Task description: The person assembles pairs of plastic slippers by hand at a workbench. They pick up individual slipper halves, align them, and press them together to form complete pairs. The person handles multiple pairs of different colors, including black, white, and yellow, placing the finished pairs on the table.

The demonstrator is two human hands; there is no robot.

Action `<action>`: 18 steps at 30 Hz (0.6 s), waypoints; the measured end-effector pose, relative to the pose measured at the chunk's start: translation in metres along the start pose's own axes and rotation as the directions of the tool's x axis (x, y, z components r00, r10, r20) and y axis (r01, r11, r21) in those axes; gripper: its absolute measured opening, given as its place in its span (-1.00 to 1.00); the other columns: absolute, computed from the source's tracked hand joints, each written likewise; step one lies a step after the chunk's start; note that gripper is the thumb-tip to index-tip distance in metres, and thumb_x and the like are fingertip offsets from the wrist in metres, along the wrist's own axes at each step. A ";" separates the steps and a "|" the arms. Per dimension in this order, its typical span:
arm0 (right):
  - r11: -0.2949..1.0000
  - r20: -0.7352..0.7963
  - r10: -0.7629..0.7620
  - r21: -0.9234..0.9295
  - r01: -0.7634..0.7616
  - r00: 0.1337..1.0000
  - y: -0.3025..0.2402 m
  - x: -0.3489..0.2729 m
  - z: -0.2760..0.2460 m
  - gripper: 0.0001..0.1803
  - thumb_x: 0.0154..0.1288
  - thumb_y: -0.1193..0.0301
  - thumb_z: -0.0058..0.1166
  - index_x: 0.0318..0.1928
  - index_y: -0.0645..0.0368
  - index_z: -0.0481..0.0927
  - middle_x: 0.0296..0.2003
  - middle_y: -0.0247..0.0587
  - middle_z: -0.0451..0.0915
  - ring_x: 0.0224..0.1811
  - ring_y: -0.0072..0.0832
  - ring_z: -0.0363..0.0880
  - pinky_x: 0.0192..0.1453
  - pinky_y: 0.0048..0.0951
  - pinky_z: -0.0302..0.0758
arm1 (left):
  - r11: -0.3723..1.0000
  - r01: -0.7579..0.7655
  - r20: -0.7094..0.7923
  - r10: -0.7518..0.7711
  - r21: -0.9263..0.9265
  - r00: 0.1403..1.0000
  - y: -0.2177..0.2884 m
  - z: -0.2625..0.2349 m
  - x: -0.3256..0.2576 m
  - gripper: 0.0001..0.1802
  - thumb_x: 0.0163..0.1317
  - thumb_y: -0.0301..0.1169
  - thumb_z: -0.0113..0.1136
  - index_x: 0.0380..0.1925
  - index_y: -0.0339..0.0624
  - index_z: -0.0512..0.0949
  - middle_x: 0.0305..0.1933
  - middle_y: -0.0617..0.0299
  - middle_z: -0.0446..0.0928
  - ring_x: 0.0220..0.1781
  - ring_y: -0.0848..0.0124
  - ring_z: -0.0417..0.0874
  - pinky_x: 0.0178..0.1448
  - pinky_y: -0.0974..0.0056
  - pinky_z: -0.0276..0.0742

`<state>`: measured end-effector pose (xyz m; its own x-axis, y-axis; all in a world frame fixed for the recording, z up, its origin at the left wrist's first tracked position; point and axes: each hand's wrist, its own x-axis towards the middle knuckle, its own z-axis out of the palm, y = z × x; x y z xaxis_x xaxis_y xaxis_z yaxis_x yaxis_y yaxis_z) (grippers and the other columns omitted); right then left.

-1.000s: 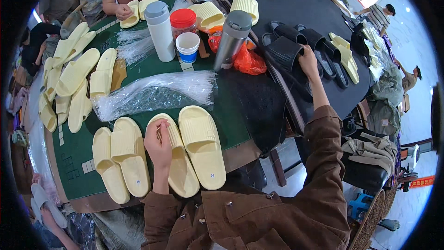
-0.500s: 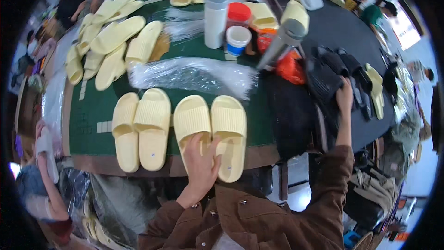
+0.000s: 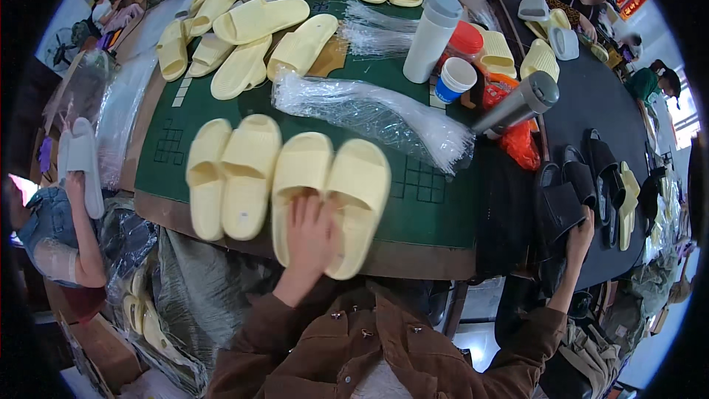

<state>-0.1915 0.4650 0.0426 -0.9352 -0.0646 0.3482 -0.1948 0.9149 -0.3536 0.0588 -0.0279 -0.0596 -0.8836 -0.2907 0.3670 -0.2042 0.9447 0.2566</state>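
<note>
Hidden: my left hand covers the heel ends of the yellow pair where the two slides meet; my right hand is mostly behind a black slide, so I see only its back and wrist.
Hard to make out: I cannot tell how my right fingers sit on that black slide.
Pair's place: right under and ahead of my left hand, on the green mat, heels hanging over the table's near edge.
Pair's axis: both slides lie soles down, side by side and touching, long axes running away from me, toes pointing off beyond my fingertips.
Left hand: flat, palm down, fingers spread across both heels, pressing and not clenched.
Right hand: reaching far out to my right, arm stretched, wrist bent, gripping the black slide's near edge.
Left of my left hand: a second yellow pair, parallel, just beside the first.
Beyond my left fingertips: a clear plastic bag, lying crosswise.
</note>
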 end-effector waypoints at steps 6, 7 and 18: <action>0.999 -0.014 -0.028 0.030 0.029 0.999 -0.011 -0.005 -0.008 -0.72 0.31 0.59 -0.06 0.01 0.37 0.50 -0.08 0.03 0.52 0.04 0.00 0.54 0.11 -0.33 0.41 | 0.976 0.199 -0.145 -0.186 0.083 0.972 -0.134 -0.017 0.015 -0.54 0.15 -0.49 0.08 0.12 -0.23 0.50 0.09 -0.19 0.44 0.13 -0.17 0.44 0.29 -0.14 0.32; 0.999 -0.012 -0.020 0.042 0.020 1.000 -0.014 -0.009 -0.008 -0.72 0.30 0.60 -0.07 0.01 0.38 0.51 -0.09 0.03 0.53 0.04 -0.01 0.55 0.11 -0.33 0.41 | 0.972 0.216 -0.133 -0.203 0.091 0.970 -0.157 -0.025 0.022 -0.53 0.17 -0.48 0.08 0.14 -0.24 0.49 0.09 -0.20 0.45 0.14 -0.18 0.44 0.28 -0.13 0.33; 0.934 0.162 -0.224 0.318 0.164 0.961 -0.174 -0.101 -0.016 -0.74 0.11 0.64 0.00 -0.13 0.36 0.53 -0.15 0.15 0.54 -0.06 0.06 0.58 0.04 -0.21 0.47 | 0.894 0.334 -0.243 -0.267 0.300 0.933 -0.205 -0.040 0.038 -0.50 0.24 -0.49 0.11 0.22 -0.17 0.46 0.38 -0.14 0.30 0.43 -0.12 0.27 0.45 -0.11 0.19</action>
<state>-0.0587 0.3181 0.0827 -0.9029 -0.3316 0.2734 -0.4296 0.7172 -0.5487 0.0834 -0.2383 -0.0627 -0.6671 -0.5599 0.4914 -0.6037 0.7928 0.0838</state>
